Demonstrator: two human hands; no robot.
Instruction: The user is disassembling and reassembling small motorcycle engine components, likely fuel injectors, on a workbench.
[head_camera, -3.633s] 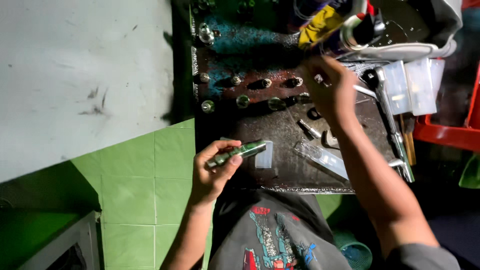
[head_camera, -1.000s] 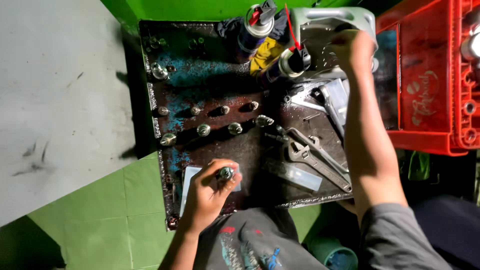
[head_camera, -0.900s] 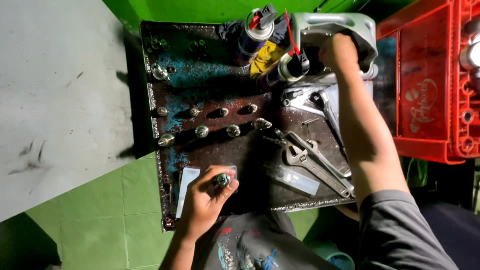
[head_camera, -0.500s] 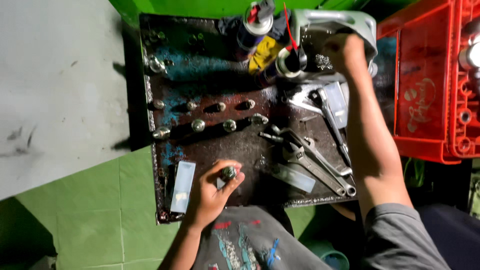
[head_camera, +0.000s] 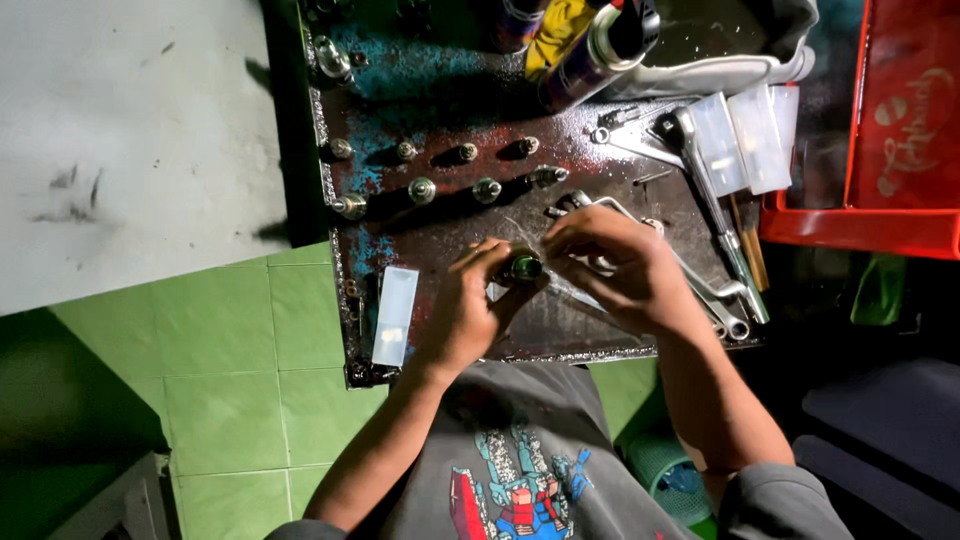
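Left hand (head_camera: 470, 310) closed round small green-tipped metal part (head_camera: 522, 267), right hand (head_camera: 612, 265) pinching its end; best kept low over surface (head_camera: 450, 225), grip steady.

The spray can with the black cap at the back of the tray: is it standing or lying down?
Standing. The head view looks straight down on the spray can's black cap, its body foreshortened beneath it on the metal tray.

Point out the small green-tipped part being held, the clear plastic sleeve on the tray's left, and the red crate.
small green-tipped part (head_camera: 523, 267), head view, its round end.
clear plastic sleeve (head_camera: 395, 315), head view, its middle.
red crate (head_camera: 905, 130), head view, its floor.
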